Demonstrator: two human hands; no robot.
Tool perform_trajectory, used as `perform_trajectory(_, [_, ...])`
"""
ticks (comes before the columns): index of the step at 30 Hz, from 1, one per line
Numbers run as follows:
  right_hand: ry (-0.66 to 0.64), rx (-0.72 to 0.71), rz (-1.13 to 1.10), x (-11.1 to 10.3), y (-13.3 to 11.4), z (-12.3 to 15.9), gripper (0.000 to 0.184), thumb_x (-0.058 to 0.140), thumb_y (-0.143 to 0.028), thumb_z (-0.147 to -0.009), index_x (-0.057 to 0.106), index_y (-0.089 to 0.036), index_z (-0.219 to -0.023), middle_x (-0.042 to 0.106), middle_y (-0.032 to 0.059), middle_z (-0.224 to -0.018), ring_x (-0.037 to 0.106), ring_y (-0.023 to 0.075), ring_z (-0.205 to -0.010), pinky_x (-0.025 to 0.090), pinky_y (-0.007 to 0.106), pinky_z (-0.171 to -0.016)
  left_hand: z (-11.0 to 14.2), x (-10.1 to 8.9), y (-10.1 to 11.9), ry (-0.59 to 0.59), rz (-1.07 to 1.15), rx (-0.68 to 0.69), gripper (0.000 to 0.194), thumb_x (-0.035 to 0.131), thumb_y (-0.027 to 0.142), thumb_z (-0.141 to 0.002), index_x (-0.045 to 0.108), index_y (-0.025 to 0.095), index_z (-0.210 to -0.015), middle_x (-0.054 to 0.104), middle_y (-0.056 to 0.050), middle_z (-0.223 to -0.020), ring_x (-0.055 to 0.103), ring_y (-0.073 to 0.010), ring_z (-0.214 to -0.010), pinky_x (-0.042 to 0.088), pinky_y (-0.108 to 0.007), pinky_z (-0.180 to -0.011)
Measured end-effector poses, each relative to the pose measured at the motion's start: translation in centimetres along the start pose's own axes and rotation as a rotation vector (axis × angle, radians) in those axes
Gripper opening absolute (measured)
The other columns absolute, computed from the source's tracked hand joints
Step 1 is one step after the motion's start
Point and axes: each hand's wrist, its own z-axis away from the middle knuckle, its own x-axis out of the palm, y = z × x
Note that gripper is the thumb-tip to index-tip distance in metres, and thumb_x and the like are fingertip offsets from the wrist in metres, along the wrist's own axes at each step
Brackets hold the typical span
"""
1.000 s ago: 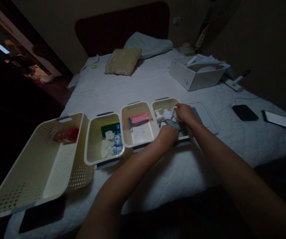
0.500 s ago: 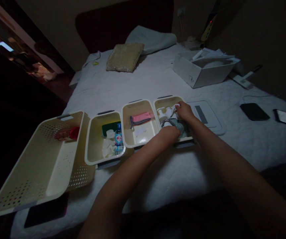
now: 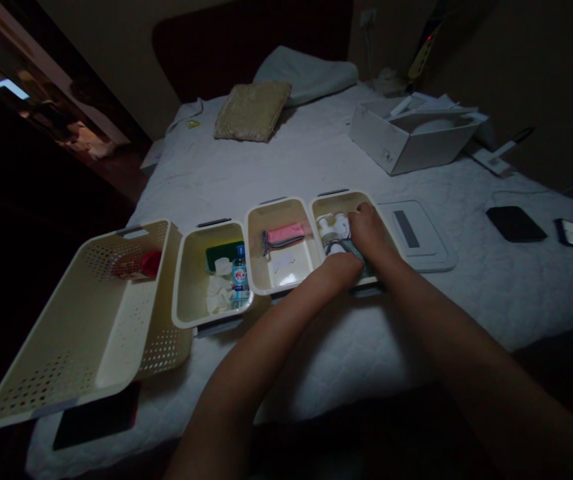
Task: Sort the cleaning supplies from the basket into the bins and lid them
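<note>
Centrally, the grey-green cloth: bunched in the end bin (image 3: 336,203), low between my hands, its strap-like edge (image 3: 337,241) showing beside my left fingers.
My left hand (image 3: 344,268): over the near side of that bin, knuckles bent, fingertips hidden; I cannot tell whether they pinch the cloth or only press on it. Coming in from the near side seems to leave the back of the bin in view.
My right hand (image 3: 366,230): reaching in over the side by the lid, fingers curled and close together; what the tips hold, if anything, I cannot tell. With a hand at either side, I can probably steady the soft stuff between them.
White bottles (image 3: 325,229): grouped toward the back, beside the cloth, perhaps so that they prop one another.
Pink cloth (image 3: 285,234): folded in the next bin (image 3: 262,220), likely to keep it compact.
Blue-capped bottle (image 3: 240,277): in the third bin (image 3: 186,290), along the side wall, with white crumpled pieces (image 3: 219,293) beside it.
Holed basket (image 3: 49,323): at the far left of the row, a red-lidded container (image 3: 150,265) inside, by the wall.
Grey-white lid (image 3: 432,248): flat on the bed (image 3: 311,157) just right of my bin, off it, which lets both hands in.
</note>
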Motion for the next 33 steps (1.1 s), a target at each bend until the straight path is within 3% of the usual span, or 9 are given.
perform_trajectory(3, [-0.011, -0.092, 0.049, -0.1, 0.1, -0.1, 0.038, 0.032, -0.015, -0.092, 0.066, -0.009, -0.106, 0.061, 0.02, -0.115, 0.055, 0.0271, -0.105, 0.042, 0.033, -0.089, 0.0, 0.1, -0.2, -0.094, -0.032, 0.0, 0.025, 0.05, 0.01, -0.084, 0.07, 0.007, -0.099, 0.072, -0.018, -0.102, 0.069, -0.026, -0.098, 0.054, -0.033, -0.086])
perform_trajectory(7, [-0.013, -0.11, 0.008, -0.2, 0.9, -0.2, 0.036, 0.034, -0.018, -0.092, 0.067, -0.01, -0.105, 0.063, 0.0179, -0.11, 0.058, 0.0247, -0.098, 0.043, 0.03, -0.085, 0.1, -0.2, -0.2, -0.087, -0.012, -0.012, 0.025, 0.048, 0.01, -0.085, 0.07, 0.006, -0.097, 0.072, -0.018, -0.1, 0.069, -0.027, -0.097, 0.054, -0.035, -0.086])
perform_trajectory(16, [-0.039, -0.072, 0.029, -0.4, 1.2, -0.3, 0.033, 0.037, -0.015, -0.091, 0.067, -0.008, -0.103, 0.066, 0.0186, -0.107, 0.06, 0.0236, -0.096, 0.042, 0.029, -0.08, 0.8, 0.0, -0.5, -0.01, 0.06, 0.039, 0.027, 0.044, 0.008, -0.086, 0.066, 0.009, -0.101, 0.07, -0.015, -0.106, 0.068, -0.0188, -0.096, 0.053, -0.029, -0.085])
perform_trajectory(23, [-0.003, -0.059, -0.015, -1.0, 0.9, -0.2, 0.033, 0.037, -0.013, -0.089, 0.066, -0.007, -0.104, 0.066, 0.0192, -0.108, 0.06, 0.0229, -0.095, 0.042, 0.028, -0.08, 1.2, 0.5, -1.3, 0.013, 0.025, 0.078, 0.023, 0.045, 0.013, -0.087, 0.065, 0.011, -0.098, 0.07, -0.013, -0.097, 0.067, -0.0193, -0.09, 0.054, -0.031, -0.082])
perform_trajectory(27, [0.043, -0.073, -0.078, -1.3, 1.1, -0.3, 0.035, 0.037, -0.011, -0.087, 0.065, -0.006, -0.107, 0.064, 0.0201, -0.114, 0.058, 0.025, -0.104, 0.043, 0.029, -0.087, 1.5, 0.1, -1.5, 0.021, 0.018, 0.087, 0.023, 0.045, 0.012, -0.086, 0.066, 0.012, -0.095, 0.069, -0.012, -0.095, 0.065, -0.018, -0.086, 0.052, -0.031, -0.081])
perform_trajectory(33, [0.101, -0.046, -0.156, -1.6, 1.7, -0.5, 0.045, 0.037, -0.006, -0.082, 0.06, -0.005, -0.121, 0.06, 0.0195, -0.124, 0.055, 0.0249, -0.114, 0.04, 0.032, -0.097, 2.0, -0.4, -2.2, 0.139, 0.01, 0.085, 0.026, 0.041, 0.011, -0.088, 0.066, 0.012, -0.094, 0.069, -0.011, -0.093, 0.064, -0.0183, -0.086, 0.05, -0.03, -0.079])
